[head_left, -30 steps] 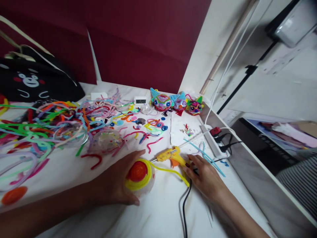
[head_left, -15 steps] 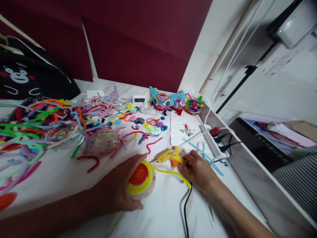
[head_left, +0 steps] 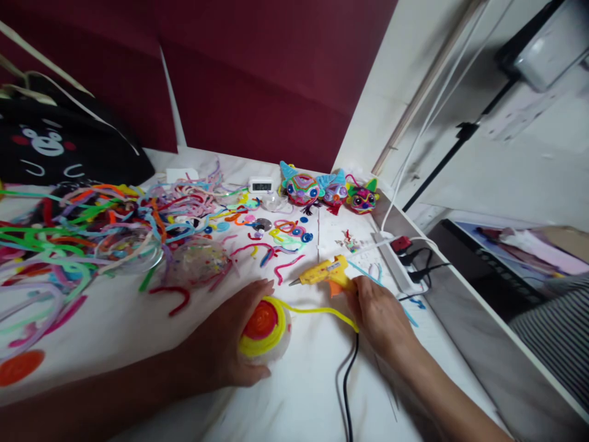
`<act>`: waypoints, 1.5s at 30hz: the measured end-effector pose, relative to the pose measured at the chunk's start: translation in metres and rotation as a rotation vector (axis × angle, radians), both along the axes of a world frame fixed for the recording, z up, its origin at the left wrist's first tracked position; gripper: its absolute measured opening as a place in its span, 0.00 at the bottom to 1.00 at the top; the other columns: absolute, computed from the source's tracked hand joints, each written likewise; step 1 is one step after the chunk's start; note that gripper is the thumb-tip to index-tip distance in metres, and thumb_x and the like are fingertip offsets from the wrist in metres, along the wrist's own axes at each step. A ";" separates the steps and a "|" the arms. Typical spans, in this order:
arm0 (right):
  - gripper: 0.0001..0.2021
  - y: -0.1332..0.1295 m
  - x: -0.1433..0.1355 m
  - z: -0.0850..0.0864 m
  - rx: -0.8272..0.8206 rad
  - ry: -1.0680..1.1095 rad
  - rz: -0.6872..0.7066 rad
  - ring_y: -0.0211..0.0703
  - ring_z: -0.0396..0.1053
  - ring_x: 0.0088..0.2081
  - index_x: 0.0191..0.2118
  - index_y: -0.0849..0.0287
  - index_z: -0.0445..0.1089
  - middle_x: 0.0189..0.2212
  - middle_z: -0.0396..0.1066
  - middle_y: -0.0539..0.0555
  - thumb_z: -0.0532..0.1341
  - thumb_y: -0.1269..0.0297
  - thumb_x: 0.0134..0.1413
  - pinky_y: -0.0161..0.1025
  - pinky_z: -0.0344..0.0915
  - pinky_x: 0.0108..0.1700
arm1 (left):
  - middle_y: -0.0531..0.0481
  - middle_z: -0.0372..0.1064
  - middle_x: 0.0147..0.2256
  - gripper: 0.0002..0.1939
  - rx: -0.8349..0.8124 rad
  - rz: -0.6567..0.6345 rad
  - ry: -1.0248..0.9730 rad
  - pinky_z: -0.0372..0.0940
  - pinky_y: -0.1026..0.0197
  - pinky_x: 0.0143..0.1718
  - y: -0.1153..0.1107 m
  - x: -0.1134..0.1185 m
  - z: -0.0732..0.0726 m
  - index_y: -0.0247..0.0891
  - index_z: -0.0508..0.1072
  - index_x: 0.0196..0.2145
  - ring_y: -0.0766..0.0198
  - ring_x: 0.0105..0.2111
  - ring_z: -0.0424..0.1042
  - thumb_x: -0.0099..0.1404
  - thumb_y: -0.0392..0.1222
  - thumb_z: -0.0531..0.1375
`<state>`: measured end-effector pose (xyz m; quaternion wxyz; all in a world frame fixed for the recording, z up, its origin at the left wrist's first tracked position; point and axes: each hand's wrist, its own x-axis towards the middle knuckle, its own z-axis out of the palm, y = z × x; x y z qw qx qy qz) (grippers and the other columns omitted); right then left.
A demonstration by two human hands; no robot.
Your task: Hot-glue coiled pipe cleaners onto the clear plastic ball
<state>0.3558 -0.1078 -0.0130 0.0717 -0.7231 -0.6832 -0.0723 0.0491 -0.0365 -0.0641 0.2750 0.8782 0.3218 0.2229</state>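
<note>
My left hand (head_left: 225, 347) cups a clear ball (head_left: 267, 334) wrapped with an orange spiral and a yellow pipe cleaner ring. A loose yellow pipe cleaner tail (head_left: 317, 312) runs from the ball to the right. My right hand (head_left: 380, 316) grips the handle of a yellow hot glue gun (head_left: 324, 273), lifted off the white table (head_left: 294, 393) with its nozzle pointing left toward the ball. The gun's black cord (head_left: 346, 380) trails toward me.
A tangle of coloured pipe cleaners (head_left: 78, 233) covers the left of the table. Three decorated cat-like balls (head_left: 329, 190) stand at the back beside a small digital clock (head_left: 261, 185). A power strip (head_left: 398, 258) lies along the right edge. A black bag (head_left: 55, 150) sits back left.
My right hand closed on the glue gun's handle and raised it off the table, nozzle toward the ball. My left hand stayed on the ball.
</note>
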 end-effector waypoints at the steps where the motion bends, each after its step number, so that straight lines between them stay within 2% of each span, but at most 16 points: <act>1: 0.07 -0.001 0.001 0.003 0.026 -0.013 -0.013 0.55 0.75 0.30 0.37 0.57 0.65 0.28 0.75 0.59 0.53 0.67 0.69 0.44 0.62 0.33 | 0.38 0.57 0.69 0.64 -0.003 0.000 -0.002 0.58 0.36 0.69 0.000 0.000 -0.001 0.50 0.45 0.71 0.37 0.68 0.61 0.44 0.40 0.76; 6: 0.15 -0.013 0.000 0.022 0.309 -0.010 -0.028 0.50 0.71 0.24 0.40 0.57 0.65 0.25 0.74 0.56 0.48 0.55 0.74 0.41 0.60 0.28 | 0.38 0.58 0.68 0.65 0.006 -0.001 -0.032 0.61 0.35 0.67 0.002 0.001 -0.011 0.50 0.46 0.71 0.35 0.66 0.63 0.42 0.43 0.77; 11: 0.16 -0.027 -0.005 0.034 0.506 0.302 -0.037 0.44 0.74 0.25 0.47 0.58 0.68 0.31 0.78 0.56 0.59 0.50 0.68 0.37 0.67 0.24 | 0.40 0.62 0.67 0.67 -0.023 0.007 -0.052 0.65 0.36 0.65 0.003 0.001 -0.018 0.52 0.46 0.72 0.36 0.64 0.67 0.40 0.46 0.77; 13: 0.16 -0.031 -0.007 0.033 0.548 0.466 -0.044 0.45 0.77 0.29 0.48 0.57 0.71 0.36 0.79 0.57 0.64 0.50 0.64 0.37 0.71 0.27 | 0.40 0.62 0.67 0.67 -0.044 0.024 -0.062 0.66 0.37 0.64 0.003 0.000 -0.016 0.52 0.47 0.72 0.36 0.63 0.68 0.40 0.46 0.77; 16: 0.18 -0.037 -0.012 0.029 0.612 0.680 -0.092 0.48 0.80 0.39 0.50 0.56 0.75 0.43 0.80 0.58 0.69 0.52 0.60 0.40 0.77 0.37 | 0.40 0.61 0.68 0.65 -0.052 0.058 -0.090 0.64 0.38 0.66 0.005 -0.003 -0.008 0.51 0.47 0.71 0.37 0.65 0.65 0.43 0.45 0.77; 19: 0.14 -0.042 -0.017 0.026 0.626 0.824 -0.072 0.46 0.80 0.37 0.46 0.55 0.76 0.40 0.81 0.56 0.71 0.55 0.58 0.37 0.78 0.35 | 0.40 0.61 0.68 0.62 0.004 0.072 -0.159 0.61 0.39 0.68 0.008 -0.006 0.002 0.50 0.48 0.71 0.37 0.67 0.63 0.45 0.44 0.77; 23: 0.13 -0.050 -0.027 0.022 0.534 0.983 0.004 0.45 0.81 0.33 0.45 0.53 0.73 0.36 0.81 0.54 0.72 0.60 0.57 0.33 0.77 0.28 | 0.40 0.60 0.68 0.59 0.102 0.091 -0.220 0.60 0.34 0.68 0.014 -0.010 0.008 0.49 0.49 0.71 0.34 0.66 0.63 0.49 0.46 0.76; 27: 0.14 -0.056 -0.042 0.015 0.511 1.067 0.015 0.50 0.81 0.34 0.44 0.52 0.70 0.37 0.80 0.55 0.72 0.64 0.54 0.39 0.80 0.32 | 0.44 0.60 0.69 0.60 0.187 0.061 -0.271 0.62 0.33 0.67 0.016 -0.012 0.010 0.54 0.41 0.73 0.33 0.67 0.62 0.53 0.48 0.74; 30: 0.11 -0.057 -0.057 0.012 0.493 1.122 0.029 0.50 0.82 0.35 0.42 0.50 0.66 0.38 0.81 0.54 0.68 0.66 0.57 0.43 0.81 0.35 | 0.41 0.59 0.69 0.63 0.229 0.055 -0.268 0.61 0.31 0.67 0.015 -0.014 0.012 0.58 0.37 0.73 0.36 0.68 0.61 0.54 0.45 0.74; 33: 0.07 -0.060 -0.069 0.009 0.477 1.104 0.056 0.49 0.81 0.36 0.44 0.50 0.68 0.39 0.81 0.56 0.63 0.67 0.61 0.39 0.80 0.34 | 0.42 0.58 0.69 0.64 0.236 0.055 -0.231 0.60 0.32 0.68 0.014 -0.015 0.013 0.61 0.32 0.73 0.37 0.69 0.59 0.55 0.47 0.74; 36: 0.10 -0.063 -0.068 0.001 0.507 0.961 0.118 0.52 0.82 0.40 0.47 0.51 0.75 0.43 0.82 0.58 0.63 0.67 0.62 0.40 0.80 0.37 | 0.44 0.60 0.68 0.62 0.277 0.035 -0.251 0.59 0.35 0.70 0.014 -0.015 0.014 0.63 0.33 0.72 0.39 0.69 0.60 0.57 0.49 0.73; 38: 0.13 -0.065 -0.059 -0.008 0.528 0.830 0.157 0.55 0.82 0.43 0.50 0.50 0.77 0.44 0.82 0.58 0.66 0.67 0.60 0.44 0.81 0.42 | 0.42 0.62 0.67 0.59 0.325 0.029 -0.278 0.59 0.36 0.70 0.015 -0.015 0.014 0.60 0.36 0.72 0.40 0.68 0.61 0.58 0.49 0.72; 41: 0.20 -0.065 -0.044 -0.020 0.523 0.693 0.260 0.58 0.82 0.44 0.55 0.46 0.77 0.45 0.83 0.56 0.69 0.68 0.57 0.48 0.82 0.44 | 0.40 0.63 0.66 0.57 0.382 0.026 -0.303 0.60 0.37 0.69 0.015 -0.014 0.015 0.54 0.39 0.72 0.39 0.67 0.62 0.58 0.48 0.72; 45: 0.26 -0.062 -0.039 -0.024 0.482 0.696 0.365 0.57 0.82 0.47 0.61 0.45 0.71 0.49 0.82 0.57 0.66 0.73 0.59 0.50 0.81 0.45 | 0.40 0.64 0.65 0.56 0.401 0.021 -0.298 0.61 0.40 0.69 0.013 -0.012 0.019 0.54 0.43 0.71 0.40 0.66 0.64 0.57 0.45 0.73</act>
